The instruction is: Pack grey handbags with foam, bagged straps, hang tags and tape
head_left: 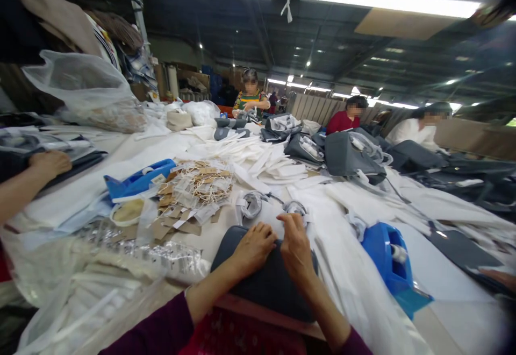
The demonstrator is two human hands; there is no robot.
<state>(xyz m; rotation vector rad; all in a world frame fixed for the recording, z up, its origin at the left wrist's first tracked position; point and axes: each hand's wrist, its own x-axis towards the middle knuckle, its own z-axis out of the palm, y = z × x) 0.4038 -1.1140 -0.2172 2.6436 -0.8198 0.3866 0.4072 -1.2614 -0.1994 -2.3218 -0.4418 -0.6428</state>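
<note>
A dark grey bag lies at the table's front edge, its wrapped rings pointing away from me. On its upper left part rests my left hand, fingers curled and pressed together at the bag's top edge; whatever they may pinch is too small to make out. My right hand is over the bag's upper right side, close to the second wrapped ring. Its index finger is bent forward and the other fingers are folded in; anything between them is hidden.
Left of the bag lie a heap of tags and a blue tape dispenser. Another blue dispenser stands right. Grey bags and white strips lie behind. A person's hand is at far left; other people sit beyond.
</note>
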